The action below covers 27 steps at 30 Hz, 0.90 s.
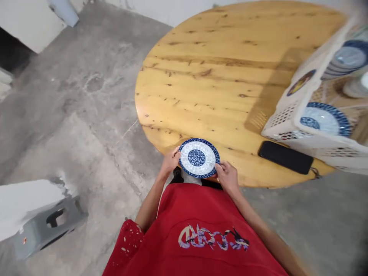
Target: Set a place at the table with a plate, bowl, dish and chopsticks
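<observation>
Setting: bare grey concrete floor (86,126) around a round, knotty pine desk (218,76), seen from above the person's head.
Plate: a small blue-and-white plate (199,158) with a dark blue patterned centre and blue rim sits at the near edge of the desk, held level between both hands.
Left hand: the left hand (170,161) grips the plate's left rim; its fingers (176,153) are curled and pressed against the edge, pinching it.
Right hand: the right hand (227,177) grips the plate's lower right rim, fingers (220,167) bent and closed on the edge.
Phone: a black phone (285,157) lies flat on the desk to the right of the right-hand fingers, apart from the plate.
Basket: a white perforated plastic basket (287,119) stands just beyond the phone, farther right of the fingers, on the desk's right side.
Basket contents: more blue-rimmed plates (326,119) lie inside it, one near the front wall and a stack (346,59) farther back; the far corner is blurred.
Clothing: a red garment (201,230) with printed lettering fills the lower frame, below the hands.
Floor, left: a grey block with a slot (48,224) lies well left of the left-hand fingers, beside a white slab (25,203).
</observation>
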{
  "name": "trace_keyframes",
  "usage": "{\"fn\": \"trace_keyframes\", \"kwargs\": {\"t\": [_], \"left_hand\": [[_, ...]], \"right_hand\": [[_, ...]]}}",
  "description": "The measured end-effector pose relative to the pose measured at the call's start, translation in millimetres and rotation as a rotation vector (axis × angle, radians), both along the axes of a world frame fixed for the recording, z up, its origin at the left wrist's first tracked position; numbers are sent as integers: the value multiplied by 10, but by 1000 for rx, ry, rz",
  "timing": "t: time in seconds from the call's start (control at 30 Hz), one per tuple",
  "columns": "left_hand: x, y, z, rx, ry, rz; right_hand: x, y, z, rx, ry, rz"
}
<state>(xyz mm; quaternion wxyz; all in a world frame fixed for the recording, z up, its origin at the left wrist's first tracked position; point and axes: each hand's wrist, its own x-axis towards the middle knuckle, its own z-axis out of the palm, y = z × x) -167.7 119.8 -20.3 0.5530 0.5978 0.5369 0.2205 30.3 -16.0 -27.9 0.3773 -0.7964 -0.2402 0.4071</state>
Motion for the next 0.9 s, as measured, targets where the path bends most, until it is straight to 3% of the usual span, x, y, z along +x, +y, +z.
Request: {"fn": "trace_keyframes", "kwargs": {"t": [0.13, 0.43, 0.63, 0.9], "left_hand": [[-4, 370, -120, -3, -70, -141], [170, 982, -282, 145, -115, -134], [293, 1158, -288, 78, -100, -62], [424, 1178, -335, 57, -32, -30]], "right_hand": [[-76, 274, -114, 15, -79, -23], [8, 953, -271, -24, -199, 16], [67, 1133, -329, -16, -201, -4], [168, 1099, -404, 9, -172, 30]]}}
